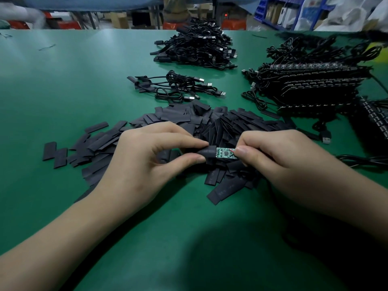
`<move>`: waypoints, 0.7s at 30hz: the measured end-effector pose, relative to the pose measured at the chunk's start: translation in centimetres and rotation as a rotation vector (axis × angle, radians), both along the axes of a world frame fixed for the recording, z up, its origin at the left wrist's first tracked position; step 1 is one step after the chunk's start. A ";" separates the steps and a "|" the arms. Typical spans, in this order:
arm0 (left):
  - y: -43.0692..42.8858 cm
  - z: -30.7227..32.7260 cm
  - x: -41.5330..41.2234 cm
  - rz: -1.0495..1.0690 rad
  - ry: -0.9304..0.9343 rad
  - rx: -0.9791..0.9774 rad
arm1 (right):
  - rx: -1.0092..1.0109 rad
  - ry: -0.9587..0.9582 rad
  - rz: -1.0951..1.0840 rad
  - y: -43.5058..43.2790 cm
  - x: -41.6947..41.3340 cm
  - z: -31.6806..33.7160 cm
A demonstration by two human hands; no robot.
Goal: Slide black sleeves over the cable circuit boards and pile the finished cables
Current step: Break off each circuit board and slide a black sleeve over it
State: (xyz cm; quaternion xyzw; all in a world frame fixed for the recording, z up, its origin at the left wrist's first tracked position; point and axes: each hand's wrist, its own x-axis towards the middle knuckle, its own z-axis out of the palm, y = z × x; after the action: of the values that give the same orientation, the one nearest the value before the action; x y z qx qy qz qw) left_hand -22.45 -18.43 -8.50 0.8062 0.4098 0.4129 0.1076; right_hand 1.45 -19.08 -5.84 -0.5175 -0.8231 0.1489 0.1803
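Black sleeve (206, 153) started onto circuit board (225, 153)
The left hand (147, 156) pinched the sleeve; the right hand (279, 156) pinched the board's wired end, both above the loose-sleeve heap (189, 120), near centre. Only the board's left end was covered; the next move would call for sliding the sleeve fully rightward. Contents of the far-right blue bins (266, 9) could not be told.

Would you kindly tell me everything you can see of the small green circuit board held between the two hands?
The circuit board is a small, narrow green strip carrying tiny components and a dark chip near its middle. It lies roughly level over the heap of loose sleeves. Its left end sits inside a black sleeve pinched by the left hand; the right hand pinches its right end, where a thin red wire joins.
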 end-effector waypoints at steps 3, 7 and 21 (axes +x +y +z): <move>0.0 -0.1 -0.2 -0.008 0.058 0.017 | 0.004 -0.041 -0.005 -0.1 -0.2 -0.3; 0.2 -0.1 -0.5 -0.056 0.145 0.066 | -0.022 -0.037 -0.019 -0.1 -0.1 -0.5; -0.2 0.0 -0.1 -0.035 0.048 -0.065 | -0.011 0.083 -0.060 -0.2 -0.4 -1.2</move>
State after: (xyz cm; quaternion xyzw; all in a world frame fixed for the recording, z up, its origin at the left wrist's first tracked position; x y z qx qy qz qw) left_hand -22.52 -18.58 -8.45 0.8190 0.4112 0.3782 0.1310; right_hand 1.05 -19.27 -7.00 -0.5361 -0.7983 0.1693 0.2160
